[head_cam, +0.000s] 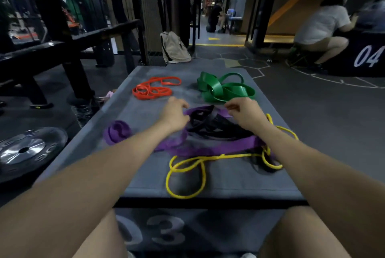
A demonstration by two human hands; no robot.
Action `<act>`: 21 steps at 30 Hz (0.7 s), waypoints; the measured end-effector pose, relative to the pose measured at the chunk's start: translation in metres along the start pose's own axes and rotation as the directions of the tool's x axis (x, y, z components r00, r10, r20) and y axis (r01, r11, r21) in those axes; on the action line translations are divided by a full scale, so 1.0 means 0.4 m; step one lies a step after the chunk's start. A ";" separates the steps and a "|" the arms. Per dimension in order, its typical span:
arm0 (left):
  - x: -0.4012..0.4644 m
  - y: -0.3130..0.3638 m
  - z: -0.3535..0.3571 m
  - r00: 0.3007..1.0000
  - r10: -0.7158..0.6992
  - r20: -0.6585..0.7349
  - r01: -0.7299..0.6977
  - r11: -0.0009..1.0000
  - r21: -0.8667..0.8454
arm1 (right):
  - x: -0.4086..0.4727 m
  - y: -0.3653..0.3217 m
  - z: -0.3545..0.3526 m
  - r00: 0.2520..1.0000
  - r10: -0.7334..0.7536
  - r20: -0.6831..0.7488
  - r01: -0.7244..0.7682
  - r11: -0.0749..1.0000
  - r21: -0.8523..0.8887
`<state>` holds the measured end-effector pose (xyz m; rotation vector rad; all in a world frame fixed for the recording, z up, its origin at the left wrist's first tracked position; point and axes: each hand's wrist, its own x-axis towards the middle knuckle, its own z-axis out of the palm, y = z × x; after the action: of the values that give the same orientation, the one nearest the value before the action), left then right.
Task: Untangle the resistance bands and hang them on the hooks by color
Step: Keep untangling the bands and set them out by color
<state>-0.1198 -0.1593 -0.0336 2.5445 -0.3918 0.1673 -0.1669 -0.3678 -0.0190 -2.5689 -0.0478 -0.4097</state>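
A tangle of resistance bands lies on the grey padded bench (145, 182). In the middle, a wide purple band (218, 148) is knotted together with a black band (216, 127), and a thin yellow band (187, 174) loops through them, trailing toward the near edge and round the right side. The left hand (174, 115) has its fingers curled over the far left end of the purple band, gripping it as far as the blur allows one to judge. The right hand (242, 111) pinches the same purple band at its far right end, thumb and fingers closed on it. A second, bunched purple piece (117, 131) sits apart to the left. Farther back lie an orange band (154, 90), coiled on the left, and a green band (225, 89), heaped on the right, each separate from the tangle. A steel weight plate (25, 150) rests on the floor left of the bench, and a beige backpack (175, 48) leans beyond its far end.
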 end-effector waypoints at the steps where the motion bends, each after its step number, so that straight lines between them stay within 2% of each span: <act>1: -0.011 0.041 0.037 0.998 0.037 0.045 -0.035 0.998 -0.043 | -0.022 0.028 -0.018 0.999 0.038 -0.030 -0.038 0.999 -0.012; 3: -0.040 0.114 0.118 0.984 0.045 0.171 -0.037 0.998 -0.045 | -0.064 0.090 -0.044 0.989 0.120 -0.082 -0.123 0.992 -0.032; 5: -0.077 0.155 0.190 0.962 -0.015 0.272 -0.013 0.995 0.102 | -0.100 0.150 -0.058 0.975 0.182 -0.123 -0.192 0.979 -0.070; 8: -0.125 0.163 0.263 0.965 -0.087 0.248 0.025 0.969 0.246 | -0.144 0.221 -0.066 0.934 0.328 -0.140 -0.349 0.921 -0.174; 10: -0.144 0.158 0.284 0.971 -0.117 0.207 0.055 0.957 0.284 | -0.171 0.254 -0.061 0.879 0.474 -0.045 -0.473 0.857 -0.207; 12: -0.145 0.147 0.287 0.974 -0.139 0.178 0.082 0.952 0.295 | -0.188 0.276 -0.048 0.825 0.555 0.109 -0.533 0.827 -0.179; 14: -0.140 0.136 0.280 0.972 -0.147 0.183 0.081 0.942 0.327 | -0.193 0.285 -0.027 0.826 0.526 0.201 -0.512 0.850 -0.124; 19: -0.123 0.122 0.249 0.948 -0.145 0.283 -0.010 0.876 0.481 | -0.161 0.225 -0.023 0.904 0.424 0.050 -0.421 0.905 -0.063; 21: -0.105 0.111 0.208 0.949 -0.124 0.289 -0.024 0.887 0.461 | -0.141 0.184 -0.042 0.928 0.372 0.019 -0.371 0.928 -0.037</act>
<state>-0.1704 -0.2299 -0.0892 3.0620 -0.4469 -0.1928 -0.2168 -0.4368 -0.0593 -2.5377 0.4353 -0.2333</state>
